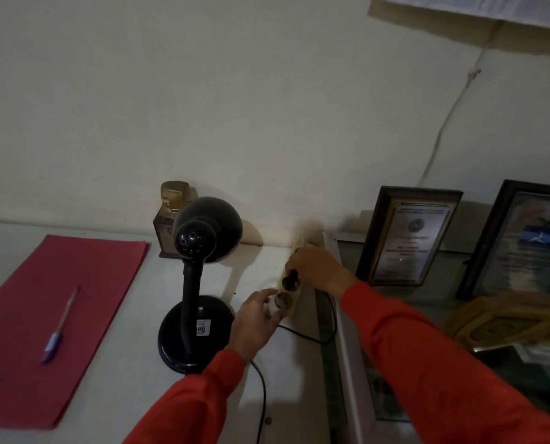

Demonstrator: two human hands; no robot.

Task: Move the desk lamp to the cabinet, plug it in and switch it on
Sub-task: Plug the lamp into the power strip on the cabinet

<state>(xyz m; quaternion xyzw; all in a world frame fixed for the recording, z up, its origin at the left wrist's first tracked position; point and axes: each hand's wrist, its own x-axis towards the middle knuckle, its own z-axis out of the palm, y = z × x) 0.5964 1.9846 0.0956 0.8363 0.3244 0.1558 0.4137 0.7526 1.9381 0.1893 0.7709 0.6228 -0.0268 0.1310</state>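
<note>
Desk lamp (200,283) is stood on the cabinet (132,363) — plug (291,279) is pinched in right hand (315,267), directly over the strip (284,299) socket; left hand (256,322), fingers loose, steadies its near end.

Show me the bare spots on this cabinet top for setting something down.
Free: between red folder and desk lamp, and the near edge below the lamp base. Crowded: around the power strip, where left hand, right hand and cord sit.

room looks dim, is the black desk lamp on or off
Off, it seems: the black desk lamp casts no glow, and the right hand holds its plug at the strip.
</note>
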